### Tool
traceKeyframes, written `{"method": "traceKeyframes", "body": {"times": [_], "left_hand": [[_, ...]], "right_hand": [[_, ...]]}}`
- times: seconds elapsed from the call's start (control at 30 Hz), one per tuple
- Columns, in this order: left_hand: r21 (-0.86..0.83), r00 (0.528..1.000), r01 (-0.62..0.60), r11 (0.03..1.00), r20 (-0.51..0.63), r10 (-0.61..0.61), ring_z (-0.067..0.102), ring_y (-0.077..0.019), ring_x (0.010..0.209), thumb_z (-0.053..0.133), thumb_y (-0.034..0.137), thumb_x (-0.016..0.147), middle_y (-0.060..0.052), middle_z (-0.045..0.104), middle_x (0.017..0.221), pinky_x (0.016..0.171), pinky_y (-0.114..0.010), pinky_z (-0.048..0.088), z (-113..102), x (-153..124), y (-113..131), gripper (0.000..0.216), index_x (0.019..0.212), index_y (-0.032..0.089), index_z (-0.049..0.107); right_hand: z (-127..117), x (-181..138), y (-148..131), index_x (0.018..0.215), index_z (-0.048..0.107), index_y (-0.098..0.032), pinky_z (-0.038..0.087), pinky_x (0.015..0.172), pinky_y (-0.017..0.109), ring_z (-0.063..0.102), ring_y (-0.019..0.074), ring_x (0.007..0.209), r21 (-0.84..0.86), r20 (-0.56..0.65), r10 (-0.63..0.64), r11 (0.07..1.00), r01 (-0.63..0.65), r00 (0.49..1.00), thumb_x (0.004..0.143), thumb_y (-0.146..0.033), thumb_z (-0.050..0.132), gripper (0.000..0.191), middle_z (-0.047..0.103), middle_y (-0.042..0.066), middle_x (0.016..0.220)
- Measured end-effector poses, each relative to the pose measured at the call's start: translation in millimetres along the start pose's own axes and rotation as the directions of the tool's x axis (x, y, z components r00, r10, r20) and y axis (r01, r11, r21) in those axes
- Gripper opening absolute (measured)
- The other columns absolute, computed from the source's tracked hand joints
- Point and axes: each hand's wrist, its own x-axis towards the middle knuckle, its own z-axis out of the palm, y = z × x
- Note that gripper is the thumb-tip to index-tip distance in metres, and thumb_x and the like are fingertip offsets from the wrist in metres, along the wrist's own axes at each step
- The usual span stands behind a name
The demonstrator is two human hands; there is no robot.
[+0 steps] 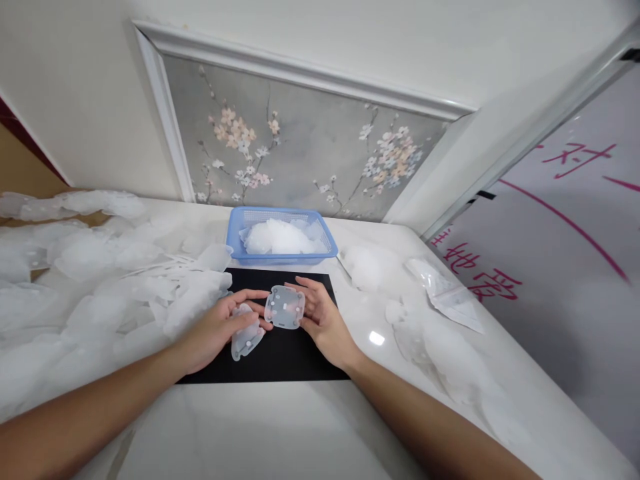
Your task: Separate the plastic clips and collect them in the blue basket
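Observation:
My right hand [323,319] holds a translucent squarish plastic piece [285,307] with small white dots, tilted up over a black mat [280,363]. My left hand [220,327] also touches that piece with thumb and forefinger. Under my left palm and fingers lies a second translucent plastic piece [246,339], resting on the mat and partly hidden by the fingers.
A blue basket [235,233] with several clear pieces stands behind the mat. A big heap of translucent plastic pieces [100,280] covers the white table's left side. More pieces [430,340] and a clear bag [445,293] lie to the right, near a whiteboard with red writing.

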Motion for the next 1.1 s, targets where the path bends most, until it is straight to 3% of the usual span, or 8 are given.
{"method": "traceKeyframes", "body": {"times": [0.17, 0.27, 0.37, 0.5, 0.67, 0.93, 1.1], "left_hand": [[0.005, 1.0, 0.0, 1.0, -0.012, 0.0, 0.069, -0.0234, 0.089, 0.07, 0.038, 0.081, -0.009, 0.075, 0.096, 0.073, -0.031, 0.053, 1.1, -0.1, 1.6, 0.048, 0.124, 0.021, 0.058], [0.001, 1.0, 0.001, 1.0, -0.012, -0.001, 0.07, -0.0225, 0.088, 0.071, 0.038, 0.081, -0.008, 0.076, 0.096, 0.073, -0.03, 0.053, 1.1, 0.2, 1.9, 0.046, 0.121, 0.02, 0.059], [0.002, 1.0, -0.003, 1.0, -0.009, 0.003, 0.07, -0.0221, 0.088, 0.071, 0.038, 0.081, -0.008, 0.076, 0.095, 0.073, -0.03, 0.054, 1.3, 0.4, 2.2, 0.044, 0.119, 0.02, 0.06], [0.01, 1.0, -0.01, 1.0, -0.012, 0.01, 0.071, -0.0233, 0.088, 0.07, 0.037, 0.082, -0.009, 0.076, 0.094, 0.071, -0.031, 0.054, 2.2, -0.2, 3.2, 0.041, 0.118, 0.02, 0.06], [-0.004, 1.0, -0.011, 1.0, 0.001, 0.011, 0.07, -0.022, 0.089, 0.07, 0.035, 0.083, -0.008, 0.076, 0.097, 0.072, -0.029, 0.054, 1.5, -0.6, 2.8, 0.038, 0.117, 0.021, 0.061], [-0.006, 1.0, -0.015, 1.0, 0.004, 0.015, 0.07, -0.0229, 0.09, 0.068, 0.035, 0.084, -0.008, 0.075, 0.096, 0.074, -0.03, 0.053, 0.3, 0.1, 0.6, 0.038, 0.118, 0.021, 0.06], [-0.011, 1.0, -0.019, 1.0, 0.005, 0.019, 0.071, -0.0226, 0.091, 0.069, 0.034, 0.084, -0.008, 0.075, 0.101, 0.075, -0.031, 0.053, 0.7, -0.3, 1.0, 0.037, 0.117, 0.021, 0.061]], "right_hand": [[1.2, -0.9, -2.2, 0.131, 0.042, -0.033, 0.052, 0.087, 0.037, 0.063, 0.0205, 0.112, -0.011, -0.039, 0.004, 1.0, -0.005, 0.999, 0.076, -0.009, 0.061, 0.063, 0.054, 0.006, 0.141], [1.6, -1.7, -3.3, 0.137, 0.039, -0.032, 0.052, 0.082, 0.036, 0.067, 0.0186, 0.096, -0.019, -0.03, 0.026, 0.999, -0.026, 0.999, 0.079, -0.01, 0.06, 0.066, 0.067, 0.004, 0.116], [1.3, -2.1, -2.6, 0.14, 0.036, -0.031, 0.052, 0.081, 0.036, 0.067, 0.0179, 0.091, -0.019, -0.02, 0.03, 0.999, -0.031, 0.999, 0.08, -0.011, 0.06, 0.067, 0.069, 0.0, 0.096], [1.1, -2.0, -2.1, 0.137, 0.039, -0.032, 0.053, 0.083, 0.035, 0.066, 0.0169, 0.095, -0.026, -0.029, 0.006, 1.0, -0.007, 1.0, 0.079, -0.012, 0.061, 0.066, 0.065, 0.003, 0.115], [1.7, -1.8, -4.5, 0.133, 0.044, -0.034, 0.054, 0.083, 0.032, 0.064, 0.0157, 0.1, -0.058, -0.058, -0.023, 0.998, 0.02, 0.998, 0.079, -0.014, 0.063, 0.061, 0.039, 0.005, 0.152], [1.0, -2.7, -3.6, 0.127, 0.051, -0.035, 0.054, 0.085, 0.034, 0.065, 0.0153, 0.099, -0.094, -0.048, -0.09, 0.992, 0.085, 0.995, 0.079, -0.01, 0.06, 0.054, 0.026, 0.003, 0.158], [-2.4, -3.6, -10.1, 0.115, 0.065, -0.031, 0.049, 0.096, 0.042, 0.053, 0.0238, 0.125, -0.326, 0.0, -0.183, 0.93, 0.173, 0.983, 0.084, -0.011, 0.057, 0.038, 0.039, 0.005, 0.15]]}}
